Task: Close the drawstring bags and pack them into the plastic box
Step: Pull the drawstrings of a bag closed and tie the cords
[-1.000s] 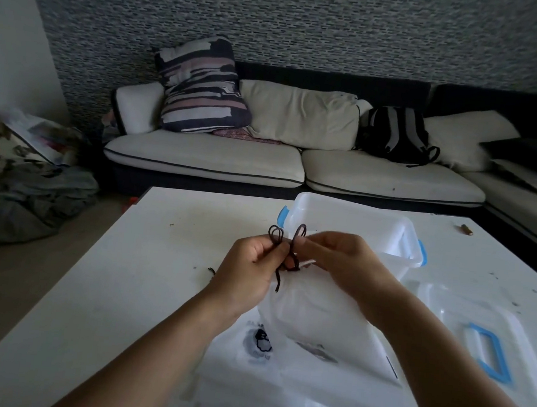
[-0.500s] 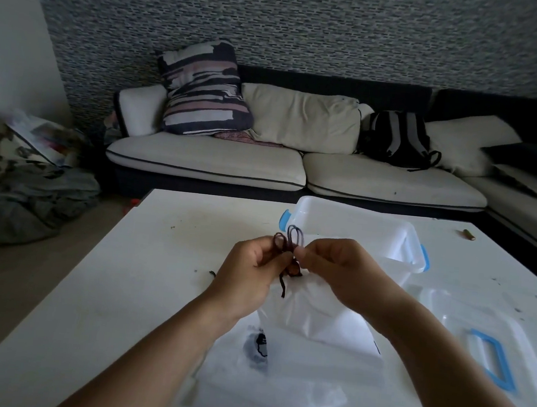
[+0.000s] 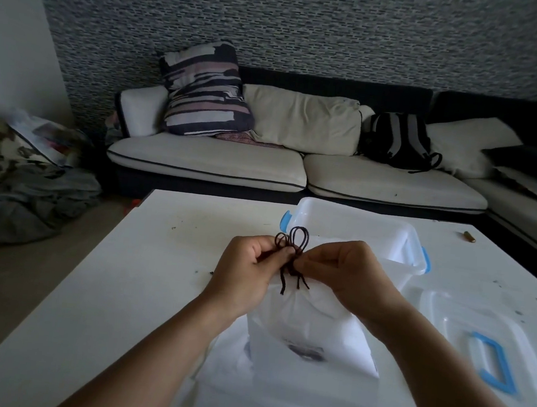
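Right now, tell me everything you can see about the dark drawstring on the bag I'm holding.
The drawstring is a thin, dark brown cord, seemingly braided. It gathers the mouth of the white bag, which is held above the table. Two loops rise above the fingers and short loose ends hang below. The left hand and right hand pinch it from either side, in front of the plastic box.
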`<state>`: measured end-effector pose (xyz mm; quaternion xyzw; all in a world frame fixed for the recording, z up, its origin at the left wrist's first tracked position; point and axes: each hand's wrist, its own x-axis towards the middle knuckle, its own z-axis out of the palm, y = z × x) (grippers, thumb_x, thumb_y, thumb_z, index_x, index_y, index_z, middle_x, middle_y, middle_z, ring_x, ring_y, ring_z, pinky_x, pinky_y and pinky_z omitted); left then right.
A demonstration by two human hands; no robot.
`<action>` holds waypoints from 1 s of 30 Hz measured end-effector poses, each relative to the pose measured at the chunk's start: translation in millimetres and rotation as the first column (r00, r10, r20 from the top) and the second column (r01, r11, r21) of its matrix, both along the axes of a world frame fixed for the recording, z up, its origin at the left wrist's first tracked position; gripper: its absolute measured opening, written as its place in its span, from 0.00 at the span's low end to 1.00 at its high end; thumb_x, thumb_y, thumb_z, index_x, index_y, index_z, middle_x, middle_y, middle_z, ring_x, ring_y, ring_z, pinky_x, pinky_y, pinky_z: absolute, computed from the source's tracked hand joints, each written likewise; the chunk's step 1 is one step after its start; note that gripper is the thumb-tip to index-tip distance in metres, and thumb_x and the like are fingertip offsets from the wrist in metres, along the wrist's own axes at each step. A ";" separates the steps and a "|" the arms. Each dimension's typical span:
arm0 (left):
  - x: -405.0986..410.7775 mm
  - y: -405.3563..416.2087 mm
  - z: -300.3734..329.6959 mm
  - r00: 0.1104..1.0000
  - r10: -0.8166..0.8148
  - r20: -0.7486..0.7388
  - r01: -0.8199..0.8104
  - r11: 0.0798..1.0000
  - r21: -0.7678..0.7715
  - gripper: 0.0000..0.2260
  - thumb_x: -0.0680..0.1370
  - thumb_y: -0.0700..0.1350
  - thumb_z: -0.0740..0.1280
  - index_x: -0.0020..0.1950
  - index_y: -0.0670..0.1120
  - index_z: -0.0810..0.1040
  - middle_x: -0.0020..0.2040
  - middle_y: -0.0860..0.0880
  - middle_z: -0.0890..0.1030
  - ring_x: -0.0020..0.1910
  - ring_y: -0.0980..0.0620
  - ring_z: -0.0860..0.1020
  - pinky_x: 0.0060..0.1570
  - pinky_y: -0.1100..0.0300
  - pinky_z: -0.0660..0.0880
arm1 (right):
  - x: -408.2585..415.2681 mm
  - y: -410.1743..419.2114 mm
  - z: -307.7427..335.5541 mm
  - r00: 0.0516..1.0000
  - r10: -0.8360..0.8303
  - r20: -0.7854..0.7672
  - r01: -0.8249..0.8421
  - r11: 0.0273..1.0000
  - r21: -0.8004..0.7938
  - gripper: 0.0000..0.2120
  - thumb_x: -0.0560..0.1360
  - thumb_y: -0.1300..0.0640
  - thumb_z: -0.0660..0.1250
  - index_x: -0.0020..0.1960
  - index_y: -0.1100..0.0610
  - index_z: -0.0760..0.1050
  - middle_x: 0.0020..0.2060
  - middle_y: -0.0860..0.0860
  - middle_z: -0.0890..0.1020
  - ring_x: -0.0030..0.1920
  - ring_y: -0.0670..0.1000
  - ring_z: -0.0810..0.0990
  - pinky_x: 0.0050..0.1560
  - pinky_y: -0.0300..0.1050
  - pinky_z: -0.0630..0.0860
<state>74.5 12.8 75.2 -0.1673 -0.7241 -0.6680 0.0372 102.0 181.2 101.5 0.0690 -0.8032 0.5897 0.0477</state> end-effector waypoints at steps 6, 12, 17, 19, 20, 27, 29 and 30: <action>0.5 -1.7 -1.0 0.984 0.016 -0.179 -0.038 0.992 -0.119 0.07 0.80 0.41 0.68 0.47 0.43 0.86 0.42 0.48 0.86 0.45 0.47 0.84 0.50 0.53 0.79 | 4.4 -5.5 1.1 0.997 -0.068 -0.027 0.066 0.996 -0.064 0.04 0.67 0.67 0.79 0.41 0.62 0.85 0.35 0.55 0.87 0.36 0.49 0.84 0.44 0.41 0.81; 1.8 -3.4 -1.5 0.943 -0.020 -0.332 -0.052 0.977 -0.208 0.06 0.80 0.39 0.68 0.46 0.42 0.85 0.39 0.48 0.82 0.41 0.49 0.81 0.44 0.53 0.78 | 0.7 -2.1 2.1 0.997 -0.066 -0.051 0.068 0.996 0.053 0.11 0.66 0.66 0.80 0.41 0.61 0.79 0.33 0.55 0.85 0.34 0.52 0.85 0.40 0.45 0.83; 5.5 1.4 -2.9 0.910 -0.068 -0.409 -0.075 0.943 -0.323 0.12 0.80 0.40 0.68 0.37 0.50 0.77 0.32 0.53 0.75 0.34 0.54 0.74 0.36 0.65 0.69 | 0.1 -11.4 -5.6 0.978 -0.018 -0.207 0.106 0.900 0.423 0.10 0.70 0.67 0.71 0.42 0.52 0.77 0.32 0.46 0.81 0.34 0.42 0.79 0.35 0.33 0.73; 7.3 3.1 -0.2 0.902 -0.064 -0.426 -0.094 0.936 -0.339 0.16 0.80 0.39 0.68 0.36 0.57 0.74 0.32 0.56 0.73 0.33 0.56 0.74 0.36 0.71 0.66 | 0.0 -15.3 -10.5 0.978 0.010 -0.209 0.096 0.866 0.491 0.12 0.73 0.65 0.67 0.36 0.50 0.75 0.30 0.47 0.79 0.33 0.44 0.76 0.33 0.35 0.69; 6.7 2.8 0.6 0.907 -0.056 -0.417 -0.096 0.938 -0.334 0.16 0.80 0.39 0.68 0.35 0.56 0.74 0.31 0.56 0.73 0.33 0.57 0.73 0.36 0.71 0.66 | -2.3 -15.0 -13.0 0.982 0.013 -0.190 0.086 0.861 0.501 0.12 0.74 0.65 0.66 0.34 0.52 0.75 0.29 0.49 0.78 0.32 0.46 0.74 0.33 0.39 0.70; 5.2 -2.6 10.3 0.988 -0.053 -0.143 0.035 0.992 -0.124 0.09 0.81 0.40 0.67 0.42 0.45 0.84 0.32 0.54 0.82 0.34 0.61 0.76 0.38 0.67 0.71 | 2.4 9.9 0.5 0.890 0.338 0.305 -0.235 0.915 -0.328 0.13 0.78 0.60 0.67 0.56 0.70 0.79 0.46 0.58 0.84 0.46 0.54 0.83 0.46 0.45 0.79; 7.1 -2.1 12.1 0.994 -0.081 -0.078 0.076 0.995 -0.066 0.09 0.81 0.39 0.66 0.45 0.45 0.85 0.36 0.57 0.84 0.37 0.62 0.79 0.44 0.68 0.74 | 6.6 11.9 4.0 0.872 0.369 0.321 -0.206 0.872 -0.444 0.17 0.77 0.58 0.67 0.59 0.69 0.79 0.49 0.60 0.85 0.46 0.54 0.85 0.45 0.45 0.81; 6.6 -1.9 11.4 0.994 -0.097 -0.059 0.094 0.994 -0.050 0.09 0.81 0.39 0.65 0.47 0.44 0.85 0.40 0.55 0.86 0.40 0.59 0.82 0.48 0.64 0.75 | 6.3 12.9 4.0 0.882 0.345 0.321 -0.175 0.872 -0.458 0.17 0.76 0.58 0.67 0.59 0.69 0.79 0.48 0.59 0.85 0.45 0.53 0.85 0.43 0.43 0.81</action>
